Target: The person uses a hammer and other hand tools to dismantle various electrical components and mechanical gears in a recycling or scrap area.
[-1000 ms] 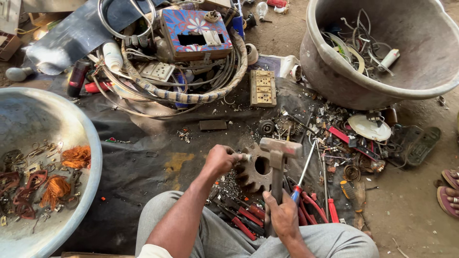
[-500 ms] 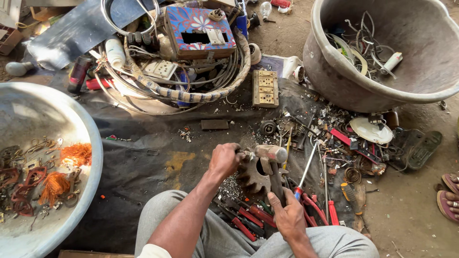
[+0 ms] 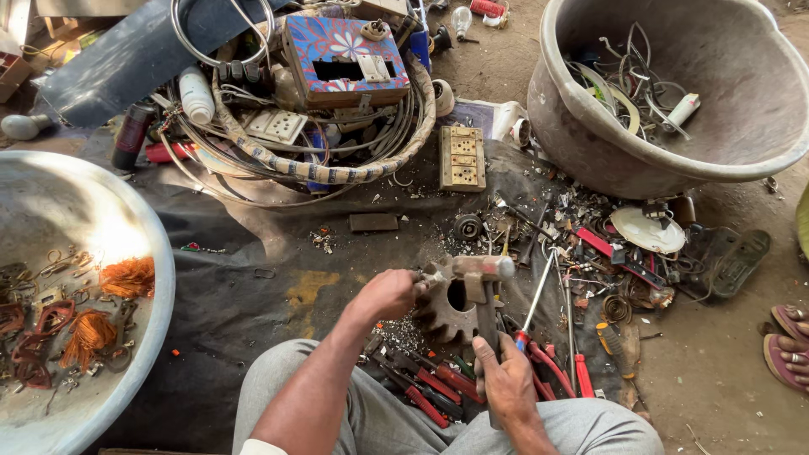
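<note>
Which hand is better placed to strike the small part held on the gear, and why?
Probably the right hand: it grips the hammer by its handle, head over the gear. The left hand is busy pinching the small part at the gear's rim.

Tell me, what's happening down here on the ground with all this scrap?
A person sits on a dark sheet amid electrical scrap. Their right hand grips a hammer by the handle, its head over a toothed metal gear. The left hand steadies a small piece at the gear's edge. Red-handled pliers and screwdrivers lie by their knees. A metal basin on the left holds copper wire coils, and a big grey tub holds loose wires.
</note>
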